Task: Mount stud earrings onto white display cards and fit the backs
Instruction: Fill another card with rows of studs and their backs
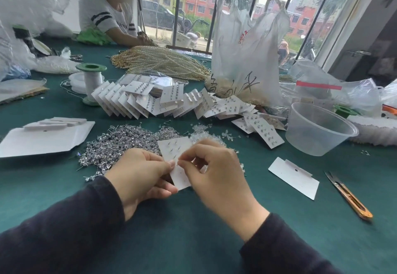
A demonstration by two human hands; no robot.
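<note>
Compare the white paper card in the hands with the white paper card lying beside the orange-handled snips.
The held white paper card is raised, tilted, pinched by left hand and right hand; the loose white paper card lies flat on the green table. The held card carries stud posts; the loose card shows none. Both are white.

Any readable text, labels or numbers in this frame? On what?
None reads cleanly.
Black handwritten characters on the plastic bag: too scrawled to read.
Red print on the same bag: too small.
Print on the opposite person's shirt: blurred.
The held display card: no print shows.
</note>
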